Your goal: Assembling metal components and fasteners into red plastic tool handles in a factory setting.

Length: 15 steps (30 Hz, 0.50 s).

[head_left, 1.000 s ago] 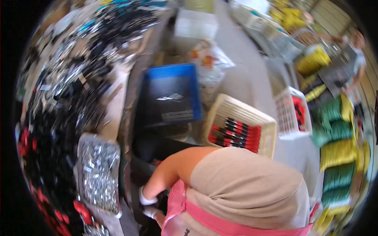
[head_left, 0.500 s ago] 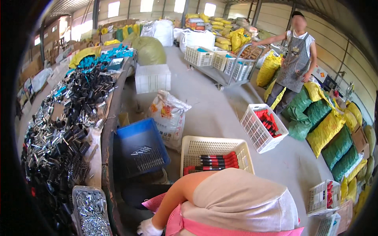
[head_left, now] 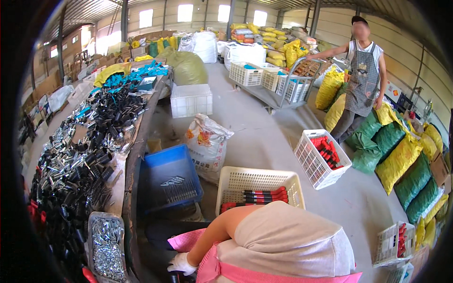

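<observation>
My right hand (head_left: 182, 264), in a white glove, is low in the picture beside the table's edge. Its fingers curl downward over something dark (head_left: 175, 277), mostly cut off by the lower edge, whose kind I cannot make out. My left hand is out of the picture. On the table to the left, a tray of small silver metal parts (head_left: 107, 245) stands beside a heap of black tubes, springs and metal pieces (head_left: 80, 174). A red rounded piece (head_left: 88, 275) shows below the tray.
A blue bin (head_left: 163, 160) with thin metal rods and a cream crate (head_left: 259, 172) of red-and-black handles stand beyond my arm. A white crate (head_left: 323, 165) and sack (head_left: 207, 146) are on the floor. A person (head_left: 363, 80) holds a cart (head_left: 278, 96) near stacked sacks.
My right hand has risen slightly, and the dark thing beneath it now shows. The red piece has come into view below the tray. My view has shifted a little; the person remains by the cart.
</observation>
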Each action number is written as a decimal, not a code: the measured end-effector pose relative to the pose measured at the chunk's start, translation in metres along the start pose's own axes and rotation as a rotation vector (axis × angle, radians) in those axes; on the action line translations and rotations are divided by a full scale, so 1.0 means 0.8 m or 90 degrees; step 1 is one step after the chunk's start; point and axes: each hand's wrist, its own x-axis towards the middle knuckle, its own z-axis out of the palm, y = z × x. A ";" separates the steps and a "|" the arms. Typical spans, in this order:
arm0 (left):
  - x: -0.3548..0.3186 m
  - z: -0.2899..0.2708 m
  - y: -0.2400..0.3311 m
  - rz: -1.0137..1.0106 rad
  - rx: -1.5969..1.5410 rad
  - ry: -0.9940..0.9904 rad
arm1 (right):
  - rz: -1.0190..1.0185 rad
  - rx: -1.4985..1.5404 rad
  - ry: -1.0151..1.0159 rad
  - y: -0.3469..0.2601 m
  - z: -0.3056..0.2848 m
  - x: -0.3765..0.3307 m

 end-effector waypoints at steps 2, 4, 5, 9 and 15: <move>-0.010 -0.011 -0.002 -0.002 0.039 0.002 | 0.017 0.012 -0.025 -0.004 -0.002 -0.004; -0.017 -0.020 -0.002 -0.004 0.079 0.000 | 0.014 0.010 -0.028 -0.003 0.001 -0.005; -0.020 -0.024 -0.001 -0.004 0.099 -0.001 | 0.014 0.009 -0.031 -0.002 0.002 -0.006; -0.032 -0.042 -0.002 -0.011 0.175 -0.003 | 0.016 0.015 -0.040 -0.004 0.000 -0.009; -0.048 -0.065 -0.001 -0.027 0.290 -0.008 | 0.017 -0.002 -0.050 -0.003 0.001 -0.011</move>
